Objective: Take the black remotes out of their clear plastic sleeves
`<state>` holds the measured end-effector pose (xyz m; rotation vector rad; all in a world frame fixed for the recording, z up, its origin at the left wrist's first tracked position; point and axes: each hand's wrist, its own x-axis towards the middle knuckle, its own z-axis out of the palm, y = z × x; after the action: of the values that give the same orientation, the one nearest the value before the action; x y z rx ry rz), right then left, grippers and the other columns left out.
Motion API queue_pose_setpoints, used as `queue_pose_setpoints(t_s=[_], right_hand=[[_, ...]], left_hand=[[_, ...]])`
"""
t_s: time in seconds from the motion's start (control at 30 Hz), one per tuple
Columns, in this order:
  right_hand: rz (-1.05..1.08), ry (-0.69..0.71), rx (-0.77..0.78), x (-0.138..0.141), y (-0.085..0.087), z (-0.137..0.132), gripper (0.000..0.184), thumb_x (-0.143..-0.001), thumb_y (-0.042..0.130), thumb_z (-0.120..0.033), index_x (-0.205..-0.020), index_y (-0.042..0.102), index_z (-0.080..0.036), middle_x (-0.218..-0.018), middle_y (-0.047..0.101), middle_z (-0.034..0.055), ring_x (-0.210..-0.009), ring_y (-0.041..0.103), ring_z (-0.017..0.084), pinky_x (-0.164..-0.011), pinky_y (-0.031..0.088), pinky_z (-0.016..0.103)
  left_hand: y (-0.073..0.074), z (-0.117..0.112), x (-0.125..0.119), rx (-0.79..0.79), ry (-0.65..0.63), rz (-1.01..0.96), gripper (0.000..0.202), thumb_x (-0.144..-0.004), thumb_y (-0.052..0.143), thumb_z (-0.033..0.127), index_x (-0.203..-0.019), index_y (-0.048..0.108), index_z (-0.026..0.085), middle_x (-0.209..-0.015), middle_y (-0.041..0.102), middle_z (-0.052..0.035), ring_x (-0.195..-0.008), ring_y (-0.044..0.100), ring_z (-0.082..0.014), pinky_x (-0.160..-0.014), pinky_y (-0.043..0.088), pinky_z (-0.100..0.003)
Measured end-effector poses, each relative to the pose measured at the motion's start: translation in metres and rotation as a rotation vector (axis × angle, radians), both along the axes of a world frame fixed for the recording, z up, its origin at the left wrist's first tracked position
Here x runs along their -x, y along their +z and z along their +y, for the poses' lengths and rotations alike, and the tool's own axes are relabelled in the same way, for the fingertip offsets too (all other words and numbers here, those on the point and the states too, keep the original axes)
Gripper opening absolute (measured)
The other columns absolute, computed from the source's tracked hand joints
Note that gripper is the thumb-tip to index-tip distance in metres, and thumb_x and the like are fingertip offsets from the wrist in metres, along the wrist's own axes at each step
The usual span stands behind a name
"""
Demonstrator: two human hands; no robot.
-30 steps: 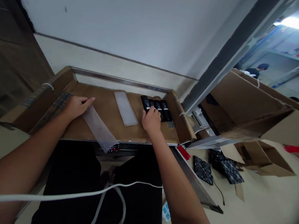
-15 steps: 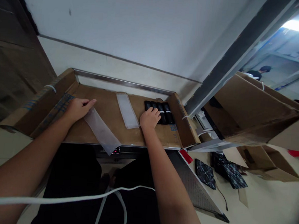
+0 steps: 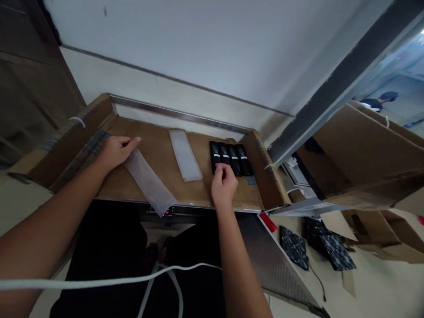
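Note:
My left hand [image 3: 117, 152] is closed on the upper end of a long, translucent plastic sleeve [image 3: 148, 181], whose lower end hangs over the front edge of the cardboard-lined tray [image 3: 155, 140]. A stack of similar whitish sleeves [image 3: 185, 154] lies flat in the middle. To the right is a row of slim black items [image 3: 235, 158] with white bands, side by side. My right hand [image 3: 224, 185] is at the near end of the leftmost ones, thumb and fingers curled together. Whether the fingertips grip an item is hidden.
Cardboard walls [image 3: 265, 170] edge the tray at both sides, and a white panel [image 3: 170, 35] rises behind. A large cardboard box [image 3: 375, 160] stands at right. Dark patterned packets [image 3: 329, 244] lie on the floor. A white cable [image 3: 116, 282] crosses before my legs. Another person [image 3: 379, 100] is far right.
My right hand has drawn back toward me off the black items, uncovering their white bands, and its fingers have curled in. My left hand still holds the sleeve. The view has shifted slightly.

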<state>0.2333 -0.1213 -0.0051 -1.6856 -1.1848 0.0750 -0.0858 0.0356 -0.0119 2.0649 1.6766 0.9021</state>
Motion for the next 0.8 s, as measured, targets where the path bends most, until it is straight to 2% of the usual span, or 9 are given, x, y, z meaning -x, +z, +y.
queue_pose_setpoints(t_s=[0.1, 0.2, 0.27, 0.4, 0.57, 0.8], right_hand=[[0.176, 0.168, 0.067, 0.022, 0.003, -0.031, 0.036, -0.099, 0.046, -0.048, -0.095, 0.067, -0.02, -0.081, 0.07, 0.0031, -0.074, 0.064, 0.019, -0.073, 0.049, 0.03], [0.185, 0.412, 0.175, 0.051, 0.01, -0.045, 0.033, -0.095, 0.056, -0.049, -0.111, 0.067, -0.022, -0.097, 0.074, 0.0044, -0.075, 0.066, 0.017, -0.072, 0.051, 0.03], [0.107, 0.486, 0.248, 0.069, 0.014, -0.047, 0.037, -0.092, 0.061, -0.047, -0.119, 0.065, -0.023, -0.106, 0.074, 0.0056, -0.077, 0.067, 0.018, -0.074, 0.051, 0.031], [-0.006, 0.443, 0.338, 0.089, 0.013, -0.042, 0.031, -0.088, 0.067, -0.041, -0.112, 0.069, -0.023, -0.101, 0.075, 0.0057, -0.083, 0.068, 0.021, -0.075, 0.051, 0.033], [0.124, 0.383, 0.322, 0.088, 0.003, -0.035, 0.017, -0.087, 0.062, -0.031, -0.099, 0.071, -0.022, -0.086, 0.075, 0.0017, -0.072, 0.066, 0.018, -0.068, 0.049, 0.03], [0.304, 0.329, 0.211, 0.075, -0.013, -0.027, 0.024, -0.089, 0.055, -0.041, -0.092, 0.067, -0.021, -0.077, 0.07, 0.0008, -0.069, 0.063, 0.016, -0.063, 0.049, 0.027]], left_hand=[[0.0, 0.0, 0.001, -0.036, -0.01, -0.047, 0.049, -0.087, 0.048, 0.06, -0.057, 0.051, 0.021, -0.054, 0.042, 0.0002, -0.057, 0.042, -0.0156, -0.055, 0.028, -0.03], [0.0, -0.001, 0.002, -0.064, -0.012, -0.09, 0.049, -0.088, 0.047, 0.057, -0.055, 0.045, 0.021, -0.054, 0.037, 0.0009, -0.056, 0.038, -0.0145, -0.055, 0.027, -0.03], [0.001, -0.001, 0.002, -0.078, -0.01, -0.123, 0.049, -0.088, 0.047, 0.056, -0.055, 0.043, 0.021, -0.055, 0.035, 0.0014, -0.057, 0.037, -0.014, -0.056, 0.026, -0.03], [0.001, -0.002, 0.004, -0.097, -0.008, -0.162, 0.049, -0.091, 0.047, 0.053, -0.055, 0.04, 0.02, -0.057, 0.03, 0.0028, -0.057, 0.033, -0.0121, -0.056, 0.024, -0.029], [0.004, -0.005, 0.005, -0.078, 0.005, -0.168, 0.048, -0.093, 0.048, 0.048, -0.057, 0.04, 0.019, -0.058, 0.03, 0.0035, -0.059, 0.033, -0.0103, -0.057, 0.023, -0.028], [0.003, -0.002, 0.004, -0.024, 0.045, -0.14, 0.046, -0.086, 0.056, 0.056, -0.06, 0.054, 0.019, -0.054, 0.042, 0.0025, -0.058, 0.04, -0.0128, -0.058, 0.027, -0.03]])
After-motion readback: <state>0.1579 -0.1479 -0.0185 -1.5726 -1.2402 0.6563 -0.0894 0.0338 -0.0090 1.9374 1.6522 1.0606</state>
